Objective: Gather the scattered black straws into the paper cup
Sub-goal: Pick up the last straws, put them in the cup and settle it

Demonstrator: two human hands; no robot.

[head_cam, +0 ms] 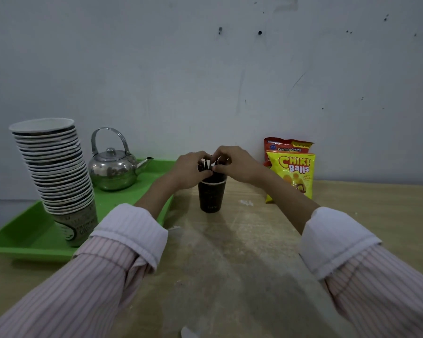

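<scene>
At the pale wooden table (232,242), our dark brown paper cup (211,197) stands upright directly beneath both hands. Our left hand (189,167) and right hand (236,164), equally near, curl round the bundle of thin black straws (206,165). We judge it roughly upright, pointing down into the mouth.

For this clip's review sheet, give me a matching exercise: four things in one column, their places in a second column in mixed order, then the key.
Things
1. shiny metal kettle
2. tall stack of paper cups
3. yellow snack bag
4. dark paper cup

Places
A. on the wooden table, below the left hand and right hand, which hold black straws
B. near part of the green plastic tray
C. by the wall, at the right
D. far part of the green plastic tray

Pairs: 1-D, 2-B, 3-C, 4-A
</scene>
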